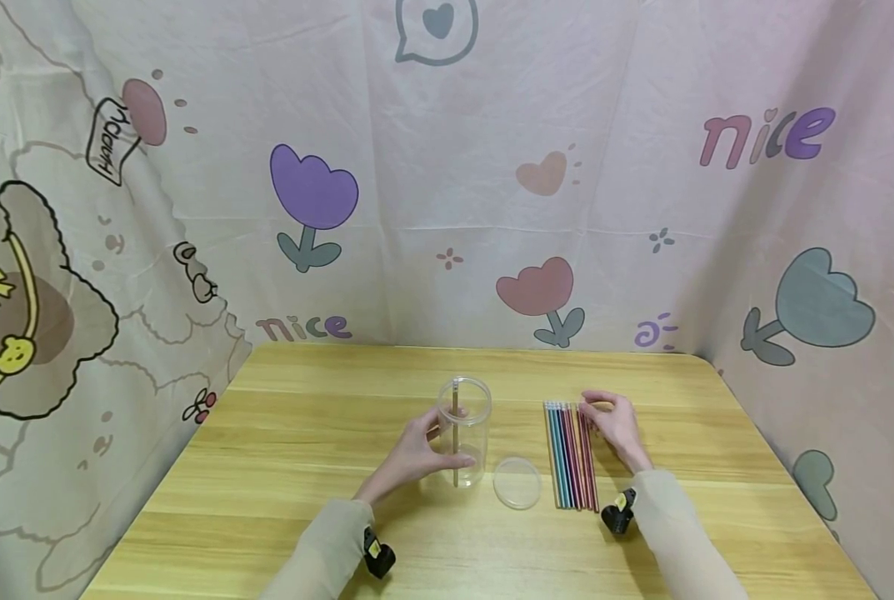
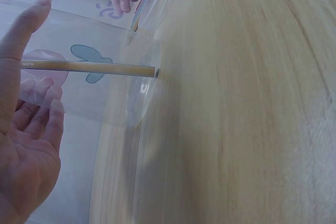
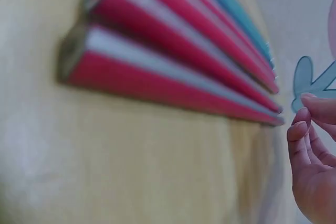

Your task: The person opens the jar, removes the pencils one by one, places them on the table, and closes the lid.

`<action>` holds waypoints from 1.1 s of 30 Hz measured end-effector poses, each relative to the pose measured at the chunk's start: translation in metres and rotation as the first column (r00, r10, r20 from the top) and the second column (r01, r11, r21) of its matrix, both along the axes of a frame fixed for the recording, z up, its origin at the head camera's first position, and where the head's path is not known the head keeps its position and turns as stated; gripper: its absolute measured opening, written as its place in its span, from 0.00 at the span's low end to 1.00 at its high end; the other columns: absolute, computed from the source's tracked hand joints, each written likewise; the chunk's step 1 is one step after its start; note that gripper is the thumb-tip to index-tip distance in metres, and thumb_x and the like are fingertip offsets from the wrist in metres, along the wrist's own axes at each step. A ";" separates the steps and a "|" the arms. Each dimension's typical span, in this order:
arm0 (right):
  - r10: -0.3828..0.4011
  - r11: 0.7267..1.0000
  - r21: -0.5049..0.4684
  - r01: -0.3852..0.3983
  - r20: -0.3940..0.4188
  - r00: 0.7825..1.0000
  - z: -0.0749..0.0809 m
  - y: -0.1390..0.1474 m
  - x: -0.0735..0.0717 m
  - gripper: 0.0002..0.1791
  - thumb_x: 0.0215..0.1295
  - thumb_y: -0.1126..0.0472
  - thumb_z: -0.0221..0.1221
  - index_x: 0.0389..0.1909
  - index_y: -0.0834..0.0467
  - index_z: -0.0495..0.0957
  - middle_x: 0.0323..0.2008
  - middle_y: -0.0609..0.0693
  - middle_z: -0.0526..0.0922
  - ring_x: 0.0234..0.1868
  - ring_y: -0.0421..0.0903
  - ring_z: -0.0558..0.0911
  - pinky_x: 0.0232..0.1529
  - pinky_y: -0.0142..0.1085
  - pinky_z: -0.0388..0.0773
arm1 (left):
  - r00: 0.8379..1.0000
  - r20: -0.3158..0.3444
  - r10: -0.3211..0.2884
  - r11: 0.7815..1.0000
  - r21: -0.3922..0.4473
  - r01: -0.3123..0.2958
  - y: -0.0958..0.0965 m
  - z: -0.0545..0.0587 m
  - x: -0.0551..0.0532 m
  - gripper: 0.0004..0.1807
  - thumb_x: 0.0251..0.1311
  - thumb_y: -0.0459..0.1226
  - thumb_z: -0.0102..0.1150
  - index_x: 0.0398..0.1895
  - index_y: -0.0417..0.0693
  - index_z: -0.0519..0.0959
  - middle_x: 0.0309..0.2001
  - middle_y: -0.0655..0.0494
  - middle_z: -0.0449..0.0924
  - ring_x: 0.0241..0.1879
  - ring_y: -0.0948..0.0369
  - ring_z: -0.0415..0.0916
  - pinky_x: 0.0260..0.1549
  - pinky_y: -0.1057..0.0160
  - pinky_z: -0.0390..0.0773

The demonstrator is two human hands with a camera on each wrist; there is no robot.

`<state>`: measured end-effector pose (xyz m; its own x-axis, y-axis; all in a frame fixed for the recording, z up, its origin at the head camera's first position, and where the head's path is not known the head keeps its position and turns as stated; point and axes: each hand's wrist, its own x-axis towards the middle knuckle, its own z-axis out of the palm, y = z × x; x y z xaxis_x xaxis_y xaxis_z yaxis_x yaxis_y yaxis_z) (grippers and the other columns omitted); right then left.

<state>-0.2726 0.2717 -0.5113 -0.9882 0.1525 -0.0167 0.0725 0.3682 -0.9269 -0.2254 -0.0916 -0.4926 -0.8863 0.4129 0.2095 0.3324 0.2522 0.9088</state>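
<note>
My left hand (image 1: pixel 414 454) grips a clear plastic jar (image 1: pixel 476 435), thumb on the near side and fingers round the far side. The jar stands upright on the table without its lid. One yellowish pencil (image 2: pixel 105 68) is upright inside it, its lower end at the jar's base. To the right lies a row of several pencils (image 1: pixel 569 457) in blue, pink-red and other colours, side by side. By the far ends of the row, my right hand (image 1: pixel 617 425) has thumb and fingertips close together. In the right wrist view those fingertips (image 3: pixel 298 129) hold nothing.
A round clear lid (image 1: pixel 517 483) lies flat between the jar and the pencil row. The wood-grain table (image 1: pixel 289 467) ends at a printed cloth backdrop (image 1: pixel 432 183) behind and at both sides. A small black camera (image 1: pixel 619 512) sits at each wrist.
</note>
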 end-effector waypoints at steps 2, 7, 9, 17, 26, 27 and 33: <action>0.000 0.998 -0.056 0.000 -0.002 1.000 0.005 -0.001 0.001 0.22 0.69 0.66 0.61 0.61 0.69 0.75 0.52 0.68 0.83 0.30 0.36 0.83 0.28 0.28 0.83 | 1.000 0.000 -0.001 1.000 -0.002 0.001 0.001 0.000 0.000 0.39 0.47 0.40 0.80 0.64 0.50 0.74 0.65 0.48 0.77 0.69 0.44 0.70 0.71 0.40 0.69; 0.003 0.993 -0.118 -0.007 -0.035 0.999 0.019 -0.003 0.003 0.23 0.68 0.64 0.62 0.62 0.69 0.74 0.48 0.59 0.85 0.28 0.38 0.82 0.27 0.29 0.83 | 1.000 0.000 -0.004 1.000 -0.003 0.004 0.001 0.000 0.000 0.39 0.47 0.40 0.80 0.64 0.49 0.74 0.65 0.48 0.77 0.69 0.44 0.70 0.71 0.40 0.69; 0.008 0.992 -0.126 -0.018 -0.077 0.997 0.024 -0.005 0.003 0.23 0.68 0.65 0.63 0.61 0.70 0.74 0.47 0.55 0.85 0.29 0.37 0.82 0.29 0.29 0.83 | 1.000 0.000 -0.003 1.000 -0.004 0.003 0.001 0.000 0.000 0.38 0.47 0.40 0.80 0.64 0.50 0.74 0.65 0.48 0.77 0.69 0.44 0.70 0.71 0.40 0.69; 0.044 0.977 -0.193 -0.087 -0.218 0.975 0.049 -0.028 0.005 0.18 0.66 0.66 0.65 0.53 0.71 0.79 0.27 0.38 0.84 0.21 0.33 0.76 0.23 0.25 0.76 | 1.000 -0.004 -0.013 1.000 0.011 0.013 0.001 -0.001 -0.001 0.40 0.47 0.38 0.79 0.65 0.44 0.73 0.64 0.45 0.77 0.68 0.44 0.72 0.70 0.39 0.70; 0.187 0.967 -0.104 -0.234 -0.339 0.922 0.077 -0.063 0.014 0.16 0.67 0.64 0.64 0.51 0.70 0.81 0.33 0.42 0.80 0.22 0.33 0.75 0.20 0.24 0.71 | 1.000 0.007 -0.006 1.000 -0.002 0.006 0.000 0.001 0.000 0.39 0.47 0.39 0.80 0.65 0.47 0.73 0.65 0.47 0.77 0.68 0.44 0.71 0.70 0.40 0.70; 0.207 0.963 -0.090 -0.254 -0.359 0.910 0.080 -0.067 0.016 0.16 0.67 0.65 0.64 0.51 0.71 0.81 0.35 0.44 0.79 0.22 0.32 0.75 0.20 0.24 0.71 | 1.000 0.007 -0.006 1.000 -0.001 0.006 0.000 0.001 0.000 0.39 0.47 0.40 0.80 0.65 0.48 0.73 0.65 0.47 0.77 0.68 0.44 0.71 0.70 0.40 0.70; 0.311 0.937 -0.017 -0.349 -0.415 0.855 0.096 -0.090 0.022 0.13 0.66 0.67 0.64 0.49 0.69 0.83 0.38 0.55 0.82 0.22 0.30 0.75 0.22 0.23 0.73 | 1.000 0.000 -0.015 1.000 0.007 0.015 0.000 0.003 0.000 0.40 0.47 0.40 0.80 0.65 0.45 0.73 0.65 0.46 0.77 0.68 0.44 0.72 0.70 0.40 0.70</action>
